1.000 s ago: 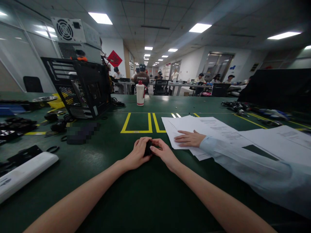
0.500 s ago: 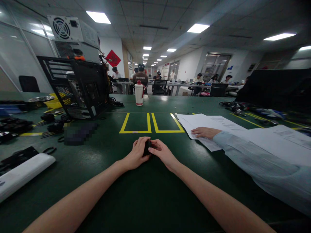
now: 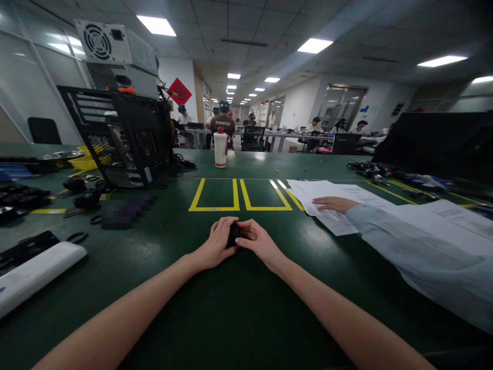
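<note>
A small black object (image 3: 232, 235) is between my two hands, low over the green table (image 3: 231, 313). Its kind cannot be made out, since my fingers cover most of it. My left hand (image 3: 217, 241) wraps round its left side, fingers over the top and thumb below. From the right, my right hand (image 3: 260, 244) grips its edge between thumb and fingers. Just beyond my hands, yellow tape outlines (image 3: 213, 209) mark the tabletop.
A co-worker's hand (image 3: 335, 204) lies on white papers (image 3: 370, 200) at right. A computer case (image 3: 123, 139) stands at left, near a white box-like object (image 3: 40, 277). A white bottle (image 3: 221, 149) stands further back. Cables (image 3: 370, 167) lie at back right.
The co-worker's hand and the papers under it have slid slightly to the right, uncovering more yellow tape. My hands have stayed almost still round the black object.
</note>
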A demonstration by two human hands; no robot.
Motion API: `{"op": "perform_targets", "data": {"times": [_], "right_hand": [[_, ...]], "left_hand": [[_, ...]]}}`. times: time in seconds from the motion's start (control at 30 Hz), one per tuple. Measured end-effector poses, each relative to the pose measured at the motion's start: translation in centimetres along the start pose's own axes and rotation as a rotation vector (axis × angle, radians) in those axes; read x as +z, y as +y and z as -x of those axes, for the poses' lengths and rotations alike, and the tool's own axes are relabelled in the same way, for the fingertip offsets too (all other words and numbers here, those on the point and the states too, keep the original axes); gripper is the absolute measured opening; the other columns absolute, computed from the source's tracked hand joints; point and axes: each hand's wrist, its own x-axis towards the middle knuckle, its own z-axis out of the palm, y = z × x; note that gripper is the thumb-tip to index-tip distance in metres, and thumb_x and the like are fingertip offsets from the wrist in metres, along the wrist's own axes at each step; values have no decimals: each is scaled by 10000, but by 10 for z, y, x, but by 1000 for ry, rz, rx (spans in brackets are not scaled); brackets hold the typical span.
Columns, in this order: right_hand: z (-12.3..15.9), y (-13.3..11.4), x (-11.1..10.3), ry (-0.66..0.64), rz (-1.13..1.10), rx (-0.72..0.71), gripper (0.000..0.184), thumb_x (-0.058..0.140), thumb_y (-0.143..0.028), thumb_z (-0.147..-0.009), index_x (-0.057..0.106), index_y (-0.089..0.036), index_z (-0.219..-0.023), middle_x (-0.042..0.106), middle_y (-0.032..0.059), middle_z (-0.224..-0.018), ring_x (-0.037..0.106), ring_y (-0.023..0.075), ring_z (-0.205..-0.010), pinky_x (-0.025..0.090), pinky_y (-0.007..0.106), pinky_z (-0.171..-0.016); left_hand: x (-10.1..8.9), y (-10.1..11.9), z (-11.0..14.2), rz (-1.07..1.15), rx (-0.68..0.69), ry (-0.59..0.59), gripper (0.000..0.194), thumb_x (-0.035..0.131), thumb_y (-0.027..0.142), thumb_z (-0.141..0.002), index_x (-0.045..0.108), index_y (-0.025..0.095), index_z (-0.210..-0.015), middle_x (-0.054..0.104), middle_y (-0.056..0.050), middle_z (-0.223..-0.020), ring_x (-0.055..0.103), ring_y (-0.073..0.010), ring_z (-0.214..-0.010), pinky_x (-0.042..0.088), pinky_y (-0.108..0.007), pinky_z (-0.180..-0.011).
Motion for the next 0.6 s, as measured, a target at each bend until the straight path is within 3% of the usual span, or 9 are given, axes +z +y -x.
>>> {"op": "perform_targets", "data": {"times": [0.13, 0.23, 0.37, 0.6], "right_hand": [[-1, -1, 4, 69, 43, -7, 222, 576, -289, -715, 529, -223, -922, 556, 21, -998, 517, 168, -979, 401, 361, -868], [-6, 3, 4, 125, 56, 35, 247, 565, -318, -719, 535, -214, -941, 566, 32, -981, 514, 177, -976, 394, 371, -869], [-6, 4, 0, 95, 41, 97, 283, 563, -328, -718, 551, -197, -968, 569, 49, -1011, 514, 187, -989, 384, 376, -884], [0, 0, -1, 26, -8, 3, 302, 620, -222, -665, 527, -215, -952, 564, 21, -1015, 535, 168, -967, 399, 358, -877]], "left_hand": [[0, 1, -1, -3, -3, 13, 575, 528, 194, -732, 226, 229, -1220, 346, -80, -1199, 328, -235, -1144, 247, -460, -985], [1, 1, -1, -9, -5, 13, 571, 529, 197, -734, 228, 228, -1219, 343, -80, -1206, 326, -233, -1150, 244, -457, -988], [3, 0, -2, -10, 7, 12, 575, 521, 200, -741, 218, 224, -1229, 336, -88, -1217, 319, -228, -1161, 243, -451, -991], [6, -2, -4, -20, 34, 22, 590, 539, 198, -725, 222, 208, -1222, 350, -94, -1206, 309, -224, -1165, 236, -445, -994]]}}
